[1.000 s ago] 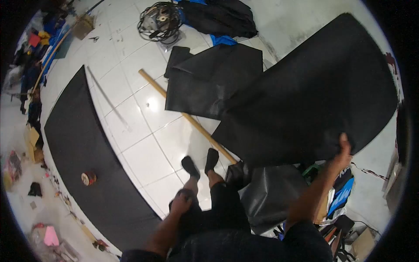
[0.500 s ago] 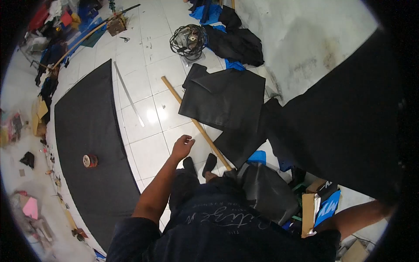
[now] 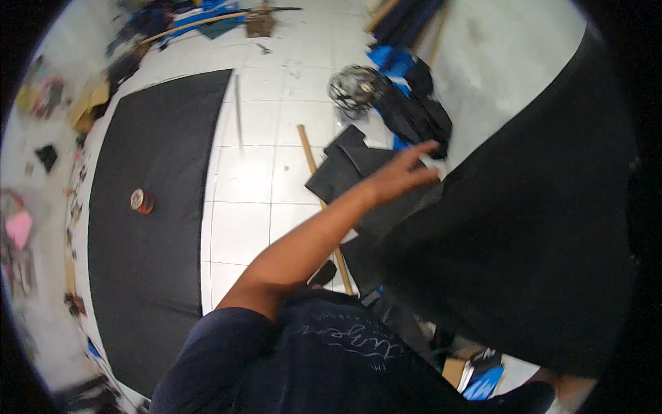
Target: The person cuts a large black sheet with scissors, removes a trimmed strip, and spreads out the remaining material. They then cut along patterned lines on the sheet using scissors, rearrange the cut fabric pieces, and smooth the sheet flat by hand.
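Observation:
A large black sheet (image 3: pixel 524 228) hangs at the right, raised off the floor. My left hand (image 3: pixel 403 176) reaches across towards the sheet's left edge, fingers spread and holding nothing. My right hand is hidden behind the sheet at the lower right, where only part of the forearm shows. Below my left hand, folded black material (image 3: pixel 338 172) lies on the floor over a wooden pole (image 3: pixel 307 148). To the left, a long black panel (image 3: pixel 155 255) lies flat, with a small round container (image 3: pixel 142 201) on it.
A coiled-cable bundle (image 3: pixel 356 90) sits on the tiled floor near dark and blue cloth (image 3: pixel 414 114). A thin strip (image 3: pixel 238 110) lies beside the panel. Scissors (image 3: pixel 263 49) are farther back. A box with blue print (image 3: pixel 485 383) stands at the lower right.
My left hand has risen from beside my leg and moved right towards the raised sheet. The sheet was lifted farther right, my right hand going out of sight. The view has turned.

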Tool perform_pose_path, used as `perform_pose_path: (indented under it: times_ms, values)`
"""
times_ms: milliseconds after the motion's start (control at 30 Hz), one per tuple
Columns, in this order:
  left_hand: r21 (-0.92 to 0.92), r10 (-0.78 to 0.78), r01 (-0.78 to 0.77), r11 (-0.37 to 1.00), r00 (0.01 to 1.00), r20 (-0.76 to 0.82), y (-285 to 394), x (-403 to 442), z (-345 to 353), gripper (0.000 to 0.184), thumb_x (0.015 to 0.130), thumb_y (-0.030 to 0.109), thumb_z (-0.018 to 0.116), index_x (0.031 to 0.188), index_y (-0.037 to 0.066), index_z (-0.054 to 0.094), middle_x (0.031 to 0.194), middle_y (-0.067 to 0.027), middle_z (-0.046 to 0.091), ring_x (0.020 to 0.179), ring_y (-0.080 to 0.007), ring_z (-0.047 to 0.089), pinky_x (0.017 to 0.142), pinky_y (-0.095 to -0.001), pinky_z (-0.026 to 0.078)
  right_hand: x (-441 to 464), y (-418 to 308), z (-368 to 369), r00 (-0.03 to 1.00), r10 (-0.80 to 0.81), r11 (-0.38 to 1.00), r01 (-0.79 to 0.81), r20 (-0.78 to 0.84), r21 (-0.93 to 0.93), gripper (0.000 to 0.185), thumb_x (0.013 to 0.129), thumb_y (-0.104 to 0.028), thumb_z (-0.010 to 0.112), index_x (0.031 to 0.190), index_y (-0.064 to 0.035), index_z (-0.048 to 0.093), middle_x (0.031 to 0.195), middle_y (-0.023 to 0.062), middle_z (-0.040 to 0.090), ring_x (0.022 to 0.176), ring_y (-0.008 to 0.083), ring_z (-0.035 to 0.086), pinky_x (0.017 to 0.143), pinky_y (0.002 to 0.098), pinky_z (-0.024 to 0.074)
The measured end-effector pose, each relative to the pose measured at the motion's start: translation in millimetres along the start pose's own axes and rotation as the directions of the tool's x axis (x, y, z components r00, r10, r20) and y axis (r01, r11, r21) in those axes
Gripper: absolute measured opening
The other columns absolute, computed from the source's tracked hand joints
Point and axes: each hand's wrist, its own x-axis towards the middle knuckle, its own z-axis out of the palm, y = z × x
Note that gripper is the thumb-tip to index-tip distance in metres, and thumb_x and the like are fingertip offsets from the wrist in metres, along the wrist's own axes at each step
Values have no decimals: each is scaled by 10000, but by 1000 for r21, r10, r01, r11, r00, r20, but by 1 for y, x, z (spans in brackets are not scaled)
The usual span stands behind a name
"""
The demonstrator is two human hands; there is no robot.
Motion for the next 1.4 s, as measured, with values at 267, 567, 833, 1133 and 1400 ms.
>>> perform_pose_path:
  times_ms: [267,567,833,1133,1400]
  values:
    - [-442,-48,119,889,985,168,39,-73,-75,671,828,315,664,1365,9,404,1335,-115,482,1198,-200,452,981,-331,384,10,-68,152,974,-102,976,58,204,210,504,832,-286,612,1218,31,540,1178,175,575,1070,295,548,955,388,418]
    - [-182,-68,67,981,998,5,111,-257,-217,837,660,127,792,1373,0,372,1287,-167,507,1194,-264,469,1018,-365,367,3,-308,362,846,-405,820,169,348,546,503,847,-295,604,1230,22,527,1180,165,571,1068,292,543,955,386,411]
    - [14,59,-58,998,908,-414,180,-316,-344,675,668,112,781,1275,15,501,1132,-130,612,1046,-226,572,939,-355,430,-55,-515,516,692,-608,587,61,390,807,502,860,-303,596,1241,15,516,1181,157,568,1066,289,538,955,384,404]
    - [233,164,-49,971,848,-504,216,-338,-442,636,686,276,801,1177,-50,560,1073,-162,646,983,-258,616,911,-319,452,-123,-596,653,578,-719,226,-329,385,917,465,811,-215,621,1198,23,525,1104,157,609,981,304,595,877,408,486]
    - [-171,100,-122,978,986,-134,235,-325,-569,866,660,314,812,1348,-14,400,1276,-140,526,1164,-213,489,1000,-354,381,-181,-656,801,614,-718,266,-193,328,944,498,831,-222,606,1251,23,494,1184,184,581,1049,331,580,918,435,475]
